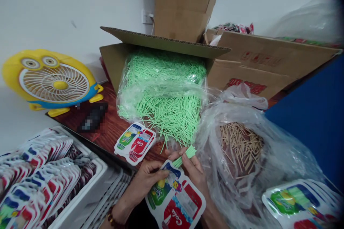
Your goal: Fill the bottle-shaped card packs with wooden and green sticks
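My left hand (146, 179) is closed on the upper left edge of a printed pouch (176, 200) with Sprite and Cola pictures. My right hand (192, 168) pinches a small bundle of light green sticks (185, 156) at the pouch's top edge; whether their lower ends are inside the pouch I cannot tell. Just beyond my hands, a heap of the same green sticks (172, 114) spills out of a clear plastic bag in an open cardboard box (111, 62). Another printed pouch (135, 143) lies flat on the table to the left of the heap.
A clear bag (212, 143) holding brown sticks (240, 146) stands at the right, near a stack of pouches (292, 200). At lower left is a white crate (94, 175) packed with pouches. A yellow fan (60, 85) and a blurred black object (92, 117) occupy the table's left end.
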A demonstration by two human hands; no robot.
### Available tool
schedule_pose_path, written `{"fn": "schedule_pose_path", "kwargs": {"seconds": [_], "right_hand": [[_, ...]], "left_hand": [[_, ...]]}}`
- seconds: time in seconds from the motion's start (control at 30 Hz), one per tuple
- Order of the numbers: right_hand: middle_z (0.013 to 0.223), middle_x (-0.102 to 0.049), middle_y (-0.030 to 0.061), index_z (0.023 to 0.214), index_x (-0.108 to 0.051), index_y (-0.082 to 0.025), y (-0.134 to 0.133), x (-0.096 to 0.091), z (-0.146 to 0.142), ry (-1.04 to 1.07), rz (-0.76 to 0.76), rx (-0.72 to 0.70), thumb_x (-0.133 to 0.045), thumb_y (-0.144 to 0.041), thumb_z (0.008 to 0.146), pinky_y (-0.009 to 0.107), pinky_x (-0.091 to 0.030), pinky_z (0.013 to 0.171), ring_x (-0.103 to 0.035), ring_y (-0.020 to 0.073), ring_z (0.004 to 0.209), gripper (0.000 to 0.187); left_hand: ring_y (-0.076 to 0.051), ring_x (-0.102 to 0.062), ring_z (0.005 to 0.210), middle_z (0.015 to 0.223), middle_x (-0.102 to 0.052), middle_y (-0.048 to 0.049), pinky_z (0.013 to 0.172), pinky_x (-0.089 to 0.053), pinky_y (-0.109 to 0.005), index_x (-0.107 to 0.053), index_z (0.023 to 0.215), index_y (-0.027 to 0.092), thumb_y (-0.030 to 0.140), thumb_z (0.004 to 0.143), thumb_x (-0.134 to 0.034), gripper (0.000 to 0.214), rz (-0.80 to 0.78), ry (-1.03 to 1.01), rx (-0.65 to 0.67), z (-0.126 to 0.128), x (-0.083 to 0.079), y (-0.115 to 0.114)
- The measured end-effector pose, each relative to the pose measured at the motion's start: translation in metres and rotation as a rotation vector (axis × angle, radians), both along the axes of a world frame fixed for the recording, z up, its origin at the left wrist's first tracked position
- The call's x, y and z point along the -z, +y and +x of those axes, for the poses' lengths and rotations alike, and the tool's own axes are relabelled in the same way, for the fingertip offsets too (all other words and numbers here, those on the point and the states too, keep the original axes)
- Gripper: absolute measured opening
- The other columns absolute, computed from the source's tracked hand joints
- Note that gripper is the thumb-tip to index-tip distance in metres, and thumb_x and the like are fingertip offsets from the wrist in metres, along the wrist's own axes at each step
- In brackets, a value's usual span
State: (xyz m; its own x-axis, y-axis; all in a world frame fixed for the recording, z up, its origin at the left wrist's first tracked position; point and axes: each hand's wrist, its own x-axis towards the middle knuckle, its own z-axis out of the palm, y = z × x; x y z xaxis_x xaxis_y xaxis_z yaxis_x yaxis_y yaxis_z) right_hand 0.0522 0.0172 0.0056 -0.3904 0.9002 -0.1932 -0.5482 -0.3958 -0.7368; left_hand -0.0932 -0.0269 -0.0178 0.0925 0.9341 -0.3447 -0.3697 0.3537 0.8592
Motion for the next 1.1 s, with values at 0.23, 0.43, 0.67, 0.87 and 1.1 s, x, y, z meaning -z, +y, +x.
{"fn": "schedule_pose_path", "kwargs": {"seconds": [0.23,0.43,0.67,0.87,1.1], "right_hand": [[0.135,-0.055,0.0034,0.115,-0.060,-0.031,0.014,-0.009,0.018,-0.091,0.166,-0.208,-0.065,-0.030,0.082,0.043,-0.039,0.105,-0.049,0.0251,0.125,0.034],[0.142,-0.047,0.0004,0.131,-0.051,-0.034,0.030,-0.023,0.035,-0.668,0.606,-0.355,-0.046,-0.037,0.094,0.045,-0.023,0.114,-0.039,0.0228,0.133,0.038],[0.130,-0.059,0.0040,0.127,-0.055,-0.028,0.028,-0.016,0.042,-0.824,0.772,-0.350,-0.047,-0.033,0.094,0.037,-0.040,0.104,-0.053,0.0191,0.120,0.034],[0.119,-0.065,0.0047,0.111,-0.065,-0.025,0.028,-0.015,0.047,-0.746,0.806,-0.344,-0.051,-0.028,0.092,0.032,-0.044,0.097,-0.059,0.0189,0.110,0.024],[0.091,-0.069,0.0014,0.101,-0.069,-0.025,0.038,-0.019,0.048,-0.827,0.720,-0.400,-0.055,-0.032,0.089,0.028,-0.048,0.075,-0.062,0.0184,0.085,0.019]], "left_hand": [[-0.012,-0.063,0.061,0.072,-0.073,-0.0008,0.061,-0.048,-0.021,-0.073,0.077,0.015,0.026,0.070,-0.078,0.015,-0.002,-0.057,0.008,-0.002,0.001,0.005],[-0.012,-0.062,0.059,0.072,-0.073,-0.0019,0.060,-0.047,-0.022,-0.073,0.080,0.014,0.028,0.072,-0.077,0.017,0.006,-0.049,-0.040,-0.001,0.004,0.011],[-0.010,-0.057,0.056,0.067,-0.069,-0.0009,0.056,-0.043,-0.021,-0.073,0.079,0.013,0.033,0.074,-0.074,0.020,0.017,-0.021,-0.064,0.001,0.006,0.015],[-0.009,-0.053,0.055,0.063,-0.066,0.0005,0.054,-0.040,-0.020,-0.073,0.076,0.013,0.035,0.076,-0.071,0.022,0.061,0.071,-0.074,0.001,0.005,0.016],[-0.010,-0.054,0.053,0.061,-0.066,0.0016,0.053,-0.040,-0.020,-0.073,0.073,0.014,0.035,0.077,-0.070,0.022,0.097,0.083,-0.118,0.005,-0.001,0.020]]}}
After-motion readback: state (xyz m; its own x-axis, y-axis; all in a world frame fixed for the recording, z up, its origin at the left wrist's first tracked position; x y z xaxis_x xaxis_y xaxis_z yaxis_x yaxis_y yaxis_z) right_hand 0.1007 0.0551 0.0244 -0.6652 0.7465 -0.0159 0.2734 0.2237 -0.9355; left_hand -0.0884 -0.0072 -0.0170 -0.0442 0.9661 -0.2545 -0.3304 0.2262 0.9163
